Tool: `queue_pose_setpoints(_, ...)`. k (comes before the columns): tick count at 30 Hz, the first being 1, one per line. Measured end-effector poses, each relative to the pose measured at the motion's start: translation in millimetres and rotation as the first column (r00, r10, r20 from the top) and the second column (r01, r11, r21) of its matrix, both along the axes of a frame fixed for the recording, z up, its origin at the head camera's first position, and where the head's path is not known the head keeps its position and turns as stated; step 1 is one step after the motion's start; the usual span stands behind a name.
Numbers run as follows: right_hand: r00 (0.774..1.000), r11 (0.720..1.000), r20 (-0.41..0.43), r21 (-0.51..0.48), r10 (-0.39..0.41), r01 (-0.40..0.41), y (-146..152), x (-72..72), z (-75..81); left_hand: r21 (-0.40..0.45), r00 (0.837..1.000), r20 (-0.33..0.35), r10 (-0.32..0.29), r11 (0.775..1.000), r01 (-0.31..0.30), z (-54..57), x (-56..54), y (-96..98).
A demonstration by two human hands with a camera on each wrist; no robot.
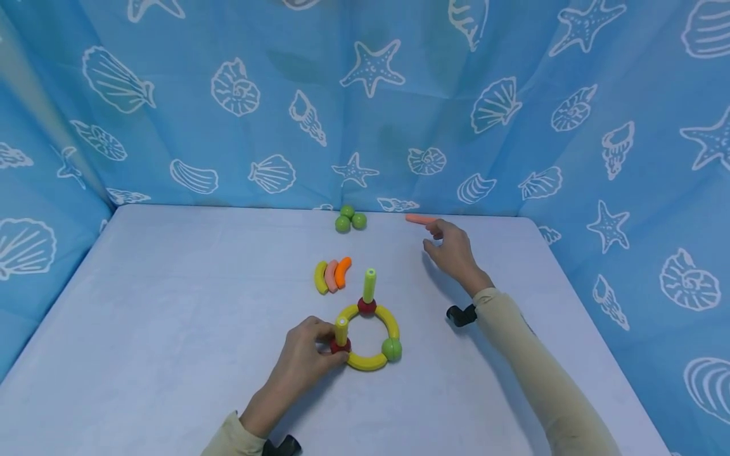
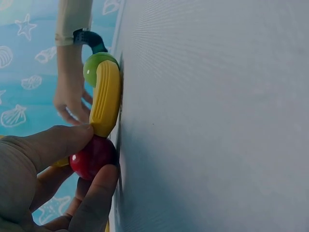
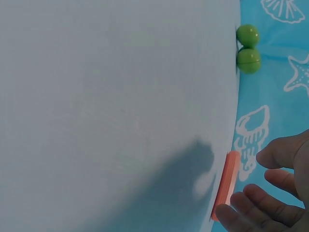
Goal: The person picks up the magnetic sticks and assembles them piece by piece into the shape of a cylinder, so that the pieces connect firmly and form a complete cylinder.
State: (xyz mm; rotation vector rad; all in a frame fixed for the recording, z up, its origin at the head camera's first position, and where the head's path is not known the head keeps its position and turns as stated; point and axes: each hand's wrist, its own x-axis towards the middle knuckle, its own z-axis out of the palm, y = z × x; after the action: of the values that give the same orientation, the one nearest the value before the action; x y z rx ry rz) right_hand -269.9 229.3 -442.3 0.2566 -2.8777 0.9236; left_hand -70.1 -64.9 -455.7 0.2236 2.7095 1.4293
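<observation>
A ring of curved yellow pieces [image 1: 367, 363] lies on the table, joined by a green ball [image 1: 391, 349] at its right and red balls at the back and left. My left hand [image 1: 305, 354] pinches the left red ball [image 2: 94, 159] between thumb and fingers; a short yellow stick [image 1: 341, 331] stands upright on it. From the back red ball [image 1: 367, 308] rises a light green stick [image 1: 369, 286]. Over the far right of the table, my right hand [image 1: 453, 250] has its fingers loosely bent, holding nothing. Its fingertips are close by a coral stick [image 1: 420, 219].
Several green balls [image 1: 343, 223] cluster at the table's back edge. Between them and the ring lie three curved pieces: yellow-green [image 1: 321, 277], pink [image 1: 331, 276] and orange [image 1: 343, 272]. A blue shell-print curtain [image 1: 365, 126] hangs right behind the white table [image 1: 171, 285].
</observation>
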Motion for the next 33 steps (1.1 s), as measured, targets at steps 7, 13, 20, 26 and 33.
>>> queue_pose_setpoints(7, 1.000, 0.996, -0.008, 0.093, 0.002, -0.001, -4.3, -19.9, 3.5, 0.001, 1.000, -0.005, -0.003, 1.000, 0.003, 0.2, 0.2, -1.7)
queue_pose_setpoints(13, 1.000, 0.983, -0.006, 0.183, 0.026, -0.025, -12.2, -34.7, 3.3, -0.006, 1.000, 0.001, 0.003, 1.000, -0.003, 0.3, 1.8, -2.2)
queue_pose_setpoints(20, 0.996, 0.938, -0.044, 0.341, 0.080, -0.060, -17.3, -46.2, -1.9, 0.005, 1.000, 0.013, 0.001, 1.000, -0.001, -0.8, 2.0, -2.0)
queue_pose_setpoints(26, 0.992, 0.903, -0.043, 0.420, 0.116, -0.087, -19.1, -52.9, -3.9, 0.013, 1.000, 0.010, -0.004, 1.000, 0.004, -1.0, 0.6, -3.3)
queue_pose_setpoints(33, 0.994, 0.887, 0.029, 0.449, 0.107, -0.109, -18.3, -62.0, -5.9, 0.025, 1.000, -0.007, -0.015, 1.000, 0.015, -2.2, 0.5, -4.3)
